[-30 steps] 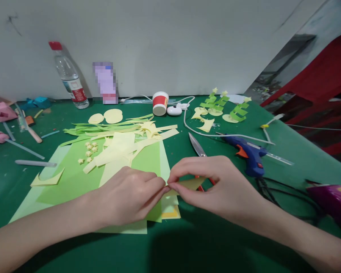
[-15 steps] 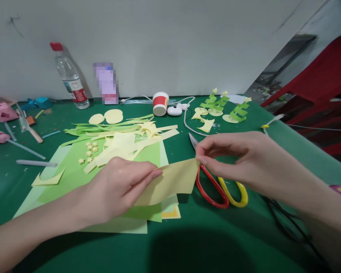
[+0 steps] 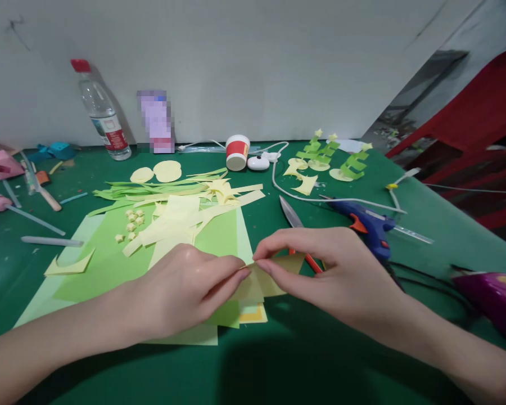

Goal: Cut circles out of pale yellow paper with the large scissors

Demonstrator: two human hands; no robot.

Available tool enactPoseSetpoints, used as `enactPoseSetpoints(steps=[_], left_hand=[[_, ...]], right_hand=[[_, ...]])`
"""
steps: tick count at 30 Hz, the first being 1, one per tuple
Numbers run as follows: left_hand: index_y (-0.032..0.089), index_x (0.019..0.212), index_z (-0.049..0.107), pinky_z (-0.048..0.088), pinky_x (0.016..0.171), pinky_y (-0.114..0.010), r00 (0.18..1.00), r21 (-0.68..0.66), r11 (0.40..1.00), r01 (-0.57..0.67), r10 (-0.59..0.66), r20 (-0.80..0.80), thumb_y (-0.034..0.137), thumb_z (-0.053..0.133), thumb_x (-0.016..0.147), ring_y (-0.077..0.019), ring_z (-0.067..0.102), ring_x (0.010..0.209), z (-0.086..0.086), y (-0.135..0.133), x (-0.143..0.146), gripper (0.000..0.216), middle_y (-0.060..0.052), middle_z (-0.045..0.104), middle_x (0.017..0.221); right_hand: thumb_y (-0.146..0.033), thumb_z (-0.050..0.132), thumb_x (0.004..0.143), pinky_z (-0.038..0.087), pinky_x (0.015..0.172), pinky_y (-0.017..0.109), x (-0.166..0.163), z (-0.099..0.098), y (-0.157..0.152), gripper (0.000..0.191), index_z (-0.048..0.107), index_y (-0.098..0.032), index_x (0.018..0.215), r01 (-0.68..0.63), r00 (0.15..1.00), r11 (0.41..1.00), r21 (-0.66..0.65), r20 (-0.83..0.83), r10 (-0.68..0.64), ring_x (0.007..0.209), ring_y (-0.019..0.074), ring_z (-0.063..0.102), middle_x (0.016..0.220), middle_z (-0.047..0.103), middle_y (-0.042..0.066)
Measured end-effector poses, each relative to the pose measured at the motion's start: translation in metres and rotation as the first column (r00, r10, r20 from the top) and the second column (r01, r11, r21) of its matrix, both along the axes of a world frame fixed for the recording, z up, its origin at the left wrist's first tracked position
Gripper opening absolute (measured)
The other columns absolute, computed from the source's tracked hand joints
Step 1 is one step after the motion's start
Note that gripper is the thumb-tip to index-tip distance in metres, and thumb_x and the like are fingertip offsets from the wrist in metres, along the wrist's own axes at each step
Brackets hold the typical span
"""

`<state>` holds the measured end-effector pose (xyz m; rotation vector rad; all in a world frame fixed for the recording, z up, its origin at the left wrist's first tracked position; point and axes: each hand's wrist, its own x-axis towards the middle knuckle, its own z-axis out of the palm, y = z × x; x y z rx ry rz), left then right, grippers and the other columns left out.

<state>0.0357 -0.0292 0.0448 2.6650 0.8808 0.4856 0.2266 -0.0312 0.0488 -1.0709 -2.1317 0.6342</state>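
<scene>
A pale yellow strip of paper (image 3: 274, 278) is pinched by its upper edge between both hands. My left hand (image 3: 194, 287) is closed on it with thumb and forefinger. Close beside those fingertips, my right hand (image 3: 324, 264) pinches the same edge, and its fingers cover part of the strip. Scissors (image 3: 290, 214) lie partly hidden behind my right hand. Under my left hand are stacked green paper sheets (image 3: 109, 253), topped with pale yellow paper scraps (image 3: 179, 216) and several small folded paper stars (image 3: 131, 219).
A blue glue gun (image 3: 369, 225) and a magenta tool (image 3: 489, 292) lie to the right. Small green paper spirals with stars (image 3: 354, 163) stand at the back right. A paper cup (image 3: 237, 153), a water bottle (image 3: 105, 121) and green strips (image 3: 152, 191) are further back.
My right hand has slid left along the paper's top edge, from its right corner to beside my left fingertips. The blue glue gun now shows behind it.
</scene>
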Motion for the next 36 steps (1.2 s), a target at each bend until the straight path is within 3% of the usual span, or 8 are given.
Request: enactPoseSetpoints(steps=[9,16,22,25,27,30,32,36], left_hand=[[0.01,0.076,0.062,0.03,0.038,-0.019,0.998,0.128,0.991,0.041,-0.046,0.036,0.018,0.036,0.091,-0.0076,0.043,0.036,-0.013,-0.002,0.0,0.031,0.001,0.054,0.047],[0.012,0.069,0.062,0.031,0.039,-0.015,0.988,0.107,0.993,-0.058,0.042,0.152,0.015,0.046,0.087,-0.0048,0.046,0.038,0.004,0.002,-0.006,0.025,0.002,0.056,0.048],[0.013,0.069,0.066,0.032,0.039,-0.015,0.964,0.055,0.987,-0.15,0.133,0.231,0.018,0.054,0.083,-0.004,0.046,0.039,0.01,0.006,-0.006,0.019,0.002,0.062,0.051],[0.014,0.07,0.066,0.031,0.038,-0.015,0.954,0.029,0.984,-0.174,0.161,0.254,0.019,0.055,0.083,-0.0033,0.042,0.038,0.009,0.007,-0.005,0.018,0.004,0.058,0.048],[0.015,0.075,0.067,0.033,0.038,-0.014,0.952,0.009,0.984,-0.178,0.17,0.255,0.02,0.056,0.083,-0.0032,0.044,0.038,0.007,0.008,-0.005,0.015,0.005,0.06,0.051],[0.016,0.092,0.066,0.046,0.054,-0.012,0.949,-0.003,0.986,-0.165,0.16,0.273,0.018,0.058,0.081,-0.0065,0.061,0.057,0.002,0.01,-0.005,0.014,0.001,0.071,0.076],[0.016,0.094,0.066,0.049,0.062,-0.014,0.948,-0.009,0.989,-0.146,0.143,0.283,0.016,0.057,0.081,-0.009,0.066,0.067,-0.003,0.01,-0.004,0.016,0.0,0.072,0.084],[0.016,0.082,0.07,0.046,0.051,-0.014,0.95,-0.031,0.992,-0.12,0.124,0.287,0.015,0.055,0.082,-0.0086,0.064,0.055,-0.009,0.01,-0.001,0.015,0.0,0.072,0.07]], right_hand=[[-0.006,0.054,0.067,0.038,0.039,0.014,-0.008,-0.007,-0.003,0.015,0.06,-0.018,0.062,0.004,1.0,1.0,0.024,-0.003,-0.004,0.048,0.0071,0.054,0.056,0.063,-0.004],[-0.008,0.053,0.071,0.045,0.051,0.017,0.013,0.004,0.009,0.015,0.054,-0.021,0.062,0.068,0.997,0.997,0.027,0.046,-0.069,0.052,0.0091,0.057,0.057,0.06,-0.004],[-0.014,0.057,0.075,0.048,0.052,0.023,0.035,0.011,0.025,0.01,0.057,-0.02,0.067,0.283,0.948,0.932,0.227,0.083,-0.308,0.055,0.0137,0.059,0.063,0.064,0.001],[-0.021,0.057,0.078,0.052,0.055,0.022,0.028,0.012,0.021,0.006,0.062,-0.02,0.082,0.138,0.99,0.984,0.111,-0.007,-0.138,0.065,0.0153,0.064,0.077,0.07,0.002],[-0.02,0.059,0.077,0.051,0.053,0.021,0.02,0.01,0.016,0.005,0.064,-0.021,0.079,0.058,0.998,0.996,0.07,-0.024,-0.057,0.063,0.0141,0.064,0.075,0.071,0.0],[-0.01,0.061,0.076,0.047,0.049,0.019,0.009,0.004,0.009,0.012,0.066,-0.019,0.068,0.049,0.998,0.996,0.076,-0.029,-0.046,0.054,0.0103,0.061,0.064,0.069,-0.002],[-0.006,0.06,0.075,0.047,0.05,0.017,0.004,-0.002,0.006,0.013,0.068,-0.016,0.071,0.01,0.999,0.993,0.118,-0.033,-0.007,0.055,0.0095,0.062,0.065,0.071,-0.001],[-0.007,0.056,0.078,0.045,0.05,0.02,0.001,-0.012,0.001,0.016,0.07,-0.012,0.074,-0.05,0.998,0.952,0.303,0.056,0.034,0.056,0.0123,0.065,0.065,0.072,0.003]])
